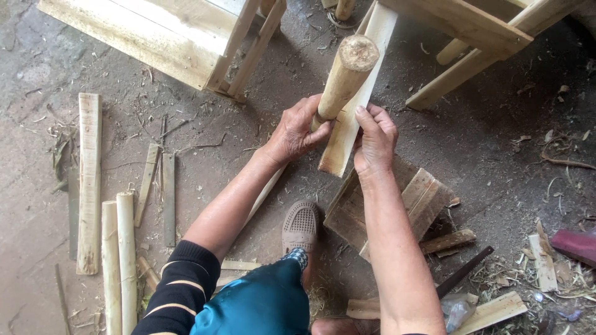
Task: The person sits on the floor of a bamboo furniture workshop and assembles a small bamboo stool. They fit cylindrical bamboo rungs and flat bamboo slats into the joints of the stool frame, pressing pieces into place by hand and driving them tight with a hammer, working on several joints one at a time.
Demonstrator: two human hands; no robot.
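My left hand (295, 131) grips a round pale wooden pole (345, 75) near its lower part; the pole stands tilted with its cut end facing up toward me. My right hand (374, 140) is wrapped around a flat wooden slat (357, 99) that runs from my hands up to a wooden frame (472, 28) at the top. Pole and slat are pressed side by side between both hands. My foot in a grey perforated shoe (301, 224) rests on the ground below the hands.
A pale wooden panel frame (167, 37) lies at top left. Flat slats (89, 180) and round sticks (119, 260) lie on the dirt floor at left. Wood blocks (416, 198), offcuts, a dark blade-like tool (465, 270) and shavings lie at right.
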